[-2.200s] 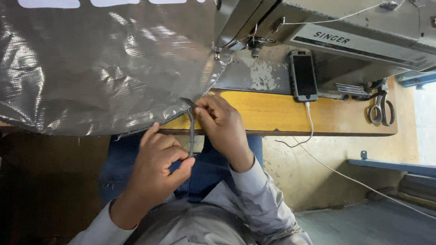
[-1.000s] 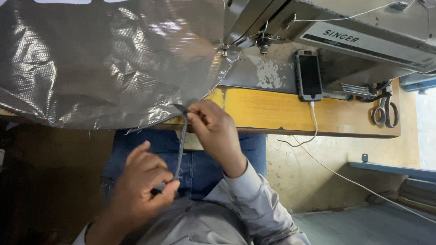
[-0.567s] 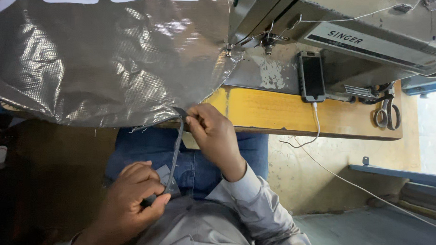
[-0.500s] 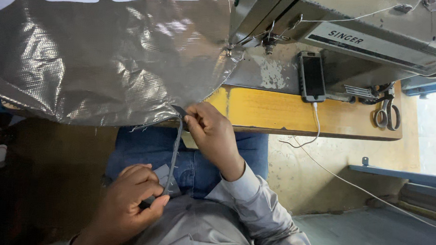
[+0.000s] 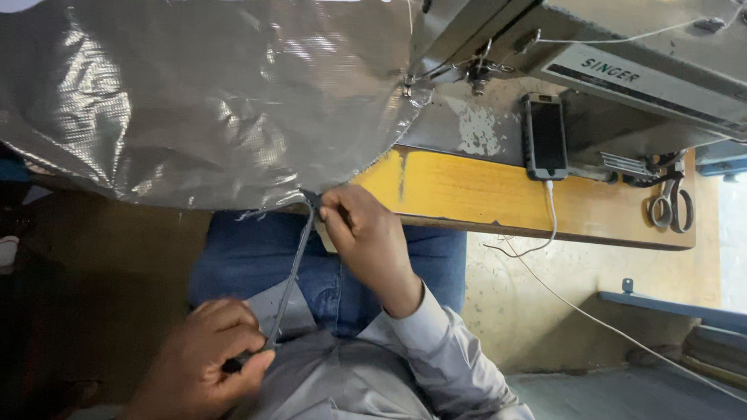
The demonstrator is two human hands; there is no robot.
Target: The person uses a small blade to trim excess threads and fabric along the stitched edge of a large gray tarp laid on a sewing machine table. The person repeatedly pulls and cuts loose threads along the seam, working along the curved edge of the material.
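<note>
Pinching the sheet's (image 5: 212,97) lower edge, the right hand (image 5: 368,239) is closing tight on the top of one dark strap (image 5: 293,273). Below it, the left hand (image 5: 207,366) is gripping the strap's other end, fingers curled shut. Keeping the strap taut looks wise. Beyond the right hand: one phone (image 5: 546,137), one pair of scissors (image 5: 670,204).
</note>
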